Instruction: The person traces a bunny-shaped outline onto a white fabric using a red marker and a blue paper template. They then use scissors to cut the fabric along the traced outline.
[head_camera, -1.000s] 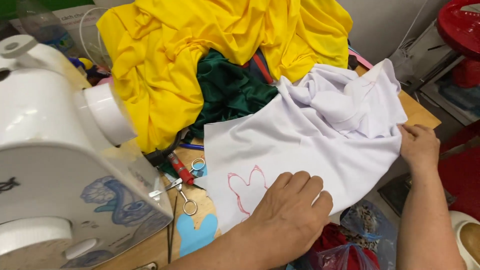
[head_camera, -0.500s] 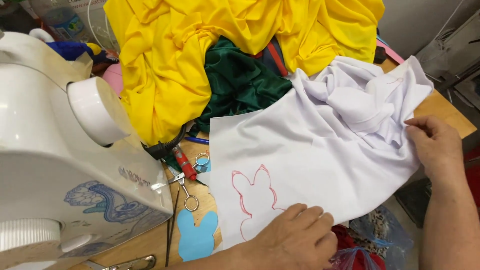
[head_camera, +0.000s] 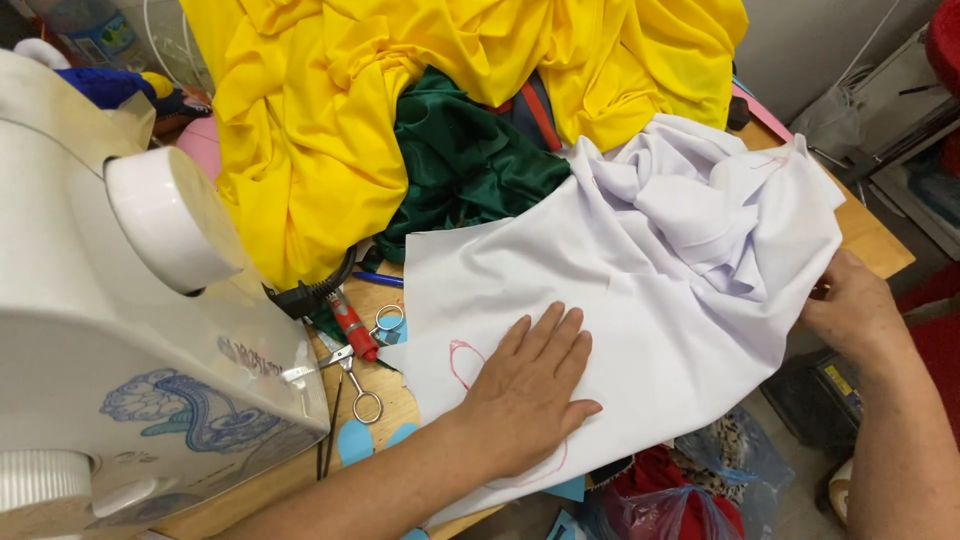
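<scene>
A white cloth (head_camera: 640, 300) lies spread over the right half of a wooden table (head_camera: 395, 395). A red outline of a rabbit shape (head_camera: 462, 358) is drawn near its lower left corner. My left hand (head_camera: 530, 390) lies flat on the cloth, fingers together, covering most of that outline. My right hand (head_camera: 850, 305) grips the cloth's right edge past the table's side. The far part of the cloth is bunched into folds.
A white sewing machine (head_camera: 130, 330) fills the left. Behind the cloth lie a yellow fabric heap (head_camera: 330, 110) and dark green fabric (head_camera: 460, 160). Scissors (head_camera: 355, 375), a red-handled tool (head_camera: 350, 320) and blue paper cut-outs (head_camera: 355, 440) sit beside the machine. Bags lie below the table edge.
My left hand slid up onto the rabbit outline and now covers it. The right hand kept hold of the cloth's right edge.
</scene>
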